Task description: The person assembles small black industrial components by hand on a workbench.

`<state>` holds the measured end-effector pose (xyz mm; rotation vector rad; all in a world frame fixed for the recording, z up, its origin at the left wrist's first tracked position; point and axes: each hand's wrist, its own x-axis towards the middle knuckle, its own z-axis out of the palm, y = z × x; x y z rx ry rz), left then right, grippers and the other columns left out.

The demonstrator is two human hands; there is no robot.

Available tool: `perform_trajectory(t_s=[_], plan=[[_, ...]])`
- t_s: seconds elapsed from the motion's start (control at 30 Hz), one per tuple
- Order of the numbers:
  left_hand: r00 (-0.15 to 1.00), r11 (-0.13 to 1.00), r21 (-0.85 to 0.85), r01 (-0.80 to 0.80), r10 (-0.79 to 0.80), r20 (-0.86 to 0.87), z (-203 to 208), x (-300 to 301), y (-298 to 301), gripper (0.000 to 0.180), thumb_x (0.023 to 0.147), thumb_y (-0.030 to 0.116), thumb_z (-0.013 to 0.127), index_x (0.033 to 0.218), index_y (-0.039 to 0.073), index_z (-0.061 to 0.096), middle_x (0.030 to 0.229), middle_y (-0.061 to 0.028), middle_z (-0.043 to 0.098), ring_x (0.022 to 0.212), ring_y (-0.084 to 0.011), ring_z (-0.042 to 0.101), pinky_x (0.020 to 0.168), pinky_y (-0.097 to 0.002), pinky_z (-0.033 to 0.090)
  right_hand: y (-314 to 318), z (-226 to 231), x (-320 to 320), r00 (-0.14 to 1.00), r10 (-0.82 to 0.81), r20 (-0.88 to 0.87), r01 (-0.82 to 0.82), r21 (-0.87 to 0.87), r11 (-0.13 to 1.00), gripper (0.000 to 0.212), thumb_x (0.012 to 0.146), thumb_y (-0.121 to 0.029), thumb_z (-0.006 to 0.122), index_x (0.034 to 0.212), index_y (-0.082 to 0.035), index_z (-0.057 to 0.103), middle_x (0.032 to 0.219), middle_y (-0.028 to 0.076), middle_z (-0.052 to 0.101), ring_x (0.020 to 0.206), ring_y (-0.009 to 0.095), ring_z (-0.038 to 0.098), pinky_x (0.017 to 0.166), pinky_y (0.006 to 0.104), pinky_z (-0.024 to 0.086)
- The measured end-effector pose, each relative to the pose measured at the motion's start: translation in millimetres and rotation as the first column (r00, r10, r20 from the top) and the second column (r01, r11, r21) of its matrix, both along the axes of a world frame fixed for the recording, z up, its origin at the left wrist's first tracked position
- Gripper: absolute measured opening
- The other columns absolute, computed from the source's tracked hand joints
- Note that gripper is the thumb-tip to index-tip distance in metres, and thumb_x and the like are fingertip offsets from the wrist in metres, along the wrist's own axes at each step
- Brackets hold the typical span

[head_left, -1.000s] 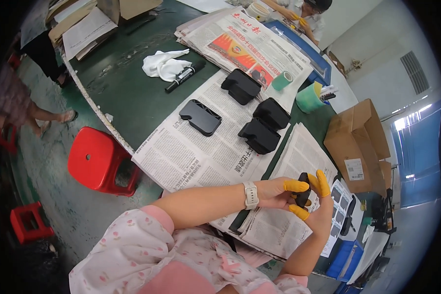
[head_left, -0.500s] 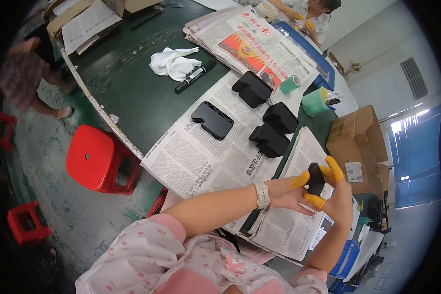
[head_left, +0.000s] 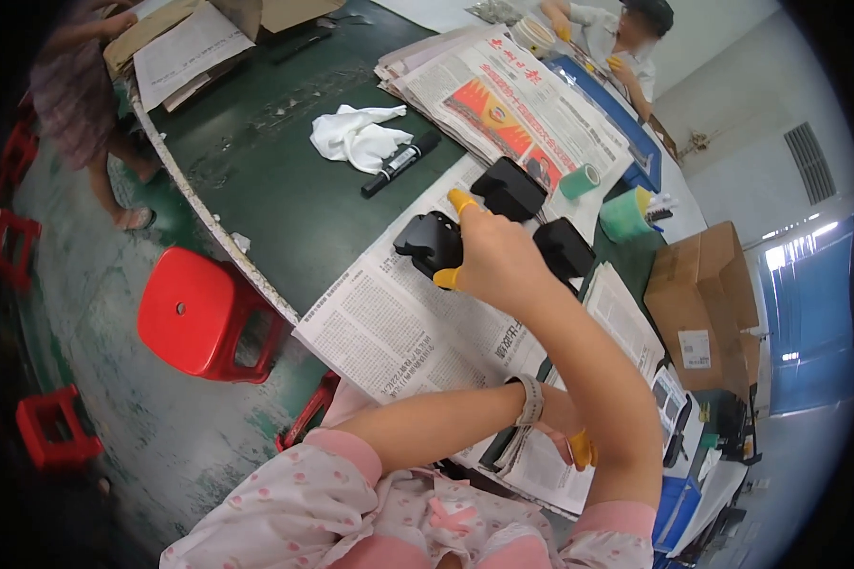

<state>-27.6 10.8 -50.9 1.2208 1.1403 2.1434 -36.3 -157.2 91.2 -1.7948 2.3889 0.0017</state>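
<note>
My right hand (head_left: 498, 248), with yellow finger cots, reaches across to a black moulded plastic part (head_left: 431, 243) on a newspaper sheet (head_left: 389, 322). Thumb and forefinger close on opposite edges of the part; the other fingers are hidden behind the hand. Another black part (head_left: 510, 188) sits just beyond, and a third black part (head_left: 565, 248) shows to the right of my wrist. My left hand (head_left: 562, 427), below a pale wristwatch, hovers over a folded newspaper stack (head_left: 621, 313). My right forearm partly covers it, so its grip is unclear.
A white cloth (head_left: 356, 137) and black marker (head_left: 400, 165) lie on the green table (head_left: 256, 171). Beyond are stacked newspapers (head_left: 503, 95), a green tape roll (head_left: 580, 181) and a pen holder (head_left: 626, 214). A cardboard box (head_left: 702, 294) stands right, a red stool (head_left: 190, 313) left. Two other people are nearby.
My right hand has swung up and left from beside my left hand to the black part on the newspaper. My left hand has dropped lower, and the view has shifted slightly.
</note>
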Motion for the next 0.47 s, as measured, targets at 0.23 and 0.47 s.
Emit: perform_trajectory(t_s=[0.23, 0.47], plan=[[0.997, 1.0, -0.012, 0.004, -0.003, 0.083, -10, 3, 6, 0.042, 0.101, 0.011, 0.056, 0.143, 0.007, 0.052, 0.134, -0.0179, 0.064, 0.112, -0.0331, 0.069, 0.093, -0.0466, 0.057, -18, -12, 9, 0.999, 0.007, 0.037, -0.007, 0.013, 1.0, 0.052, 0.069, -0.013, 0.087, 0.105, 0.011, 0.058, 0.086, 0.026, 0.07, 0.082, 0.041, 0.071, 0.072, 0.0463, 0.057], [0.975, 0.994, -0.065, 0.092, -0.077, 0.211, 7, 6, 2, 0.045, 0.102, 0.016, 0.057, 0.146, 0.011, 0.05, 0.141, -0.0173, 0.06, 0.114, -0.0356, 0.068, 0.096, -0.048, 0.056, -16, -13, 6, 0.999, -0.036, 0.018, 0.036, 0.023, 0.999, 0.054, 0.068, -0.017, 0.089, 0.104, 0.01, 0.059, 0.088, 0.025, 0.069, 0.086, 0.04, 0.07, 0.075, 0.0459, 0.057]])
